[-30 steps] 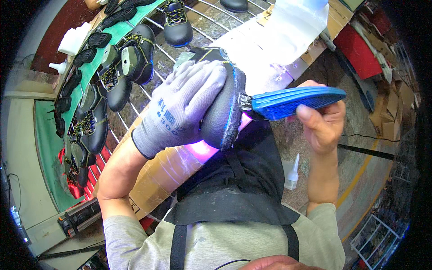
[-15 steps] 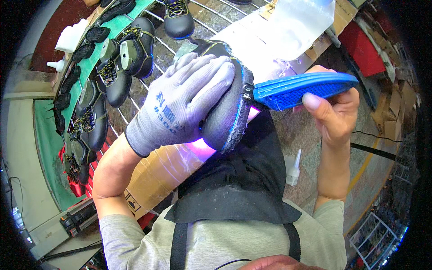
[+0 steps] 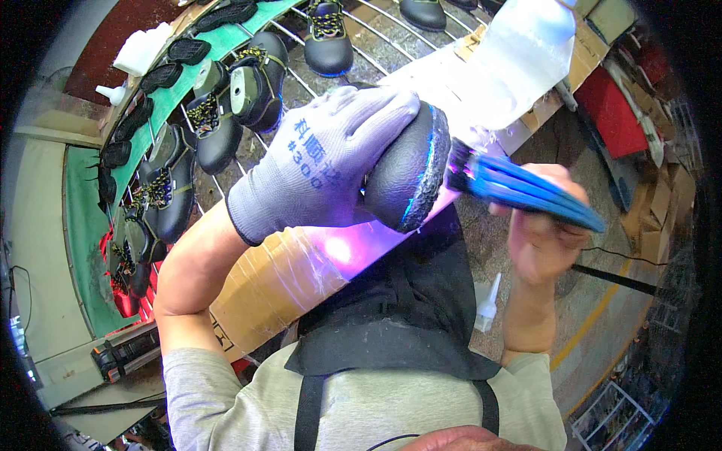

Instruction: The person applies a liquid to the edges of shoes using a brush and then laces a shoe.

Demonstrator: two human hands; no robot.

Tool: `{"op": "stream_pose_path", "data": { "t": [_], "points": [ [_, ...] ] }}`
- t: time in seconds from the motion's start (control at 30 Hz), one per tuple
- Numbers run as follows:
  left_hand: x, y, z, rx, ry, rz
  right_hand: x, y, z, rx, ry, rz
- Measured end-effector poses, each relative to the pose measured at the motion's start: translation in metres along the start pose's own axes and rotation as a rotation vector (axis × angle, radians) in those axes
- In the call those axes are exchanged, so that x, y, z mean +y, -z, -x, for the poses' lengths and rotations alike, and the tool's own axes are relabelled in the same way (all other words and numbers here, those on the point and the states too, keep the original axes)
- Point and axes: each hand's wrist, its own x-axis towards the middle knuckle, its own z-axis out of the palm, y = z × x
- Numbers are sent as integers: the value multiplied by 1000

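My left hand (image 3: 320, 161), in a grey work glove, is closed round a black shoe (image 3: 400, 171) whose rounded toe points down toward me. A rough edge runs along the shoe's right side, glowing blue under the purple light. Bare, my right hand (image 3: 547, 237) grips a blue-handled brush (image 3: 530, 194), slightly smeared by motion. The brush's dark bristles are just right of the shoe's edge; I cannot tell whether they touch it. Most of the shoe's upper is hidden behind the glove.
Several black shoes (image 3: 329, 45) stand on a rack of metal bars at the left and back. Dark soles (image 3: 189, 51) line its green edge. Cardboard (image 3: 263, 293) lies below the shoe. A small nozzle bottle (image 3: 487, 307) and a translucent plastic container (image 3: 526, 60) are at the right.
The brush has swung round and tilted, so its bristles now show beside the shoe. My right hand has dropped lower. The shoe and left hand appear shifted slightly right, as does the background.
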Motion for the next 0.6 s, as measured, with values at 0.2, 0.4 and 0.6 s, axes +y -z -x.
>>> {"op": "stream_pose_path", "data": {
  "t": [0.2, 0.4, 0.6],
  "points": [
    [-6, 6, 0, 8, 7, 37, -7, 4, -3, -207, 142, 165],
    [-8, 9, -4, -33, -3, 28, -16, -1, -33, 68, -213, -30],
    [-10, 15, -8, -64, -38, 46, -32, -9, -38, -97, -56, 17]
  ]
}}
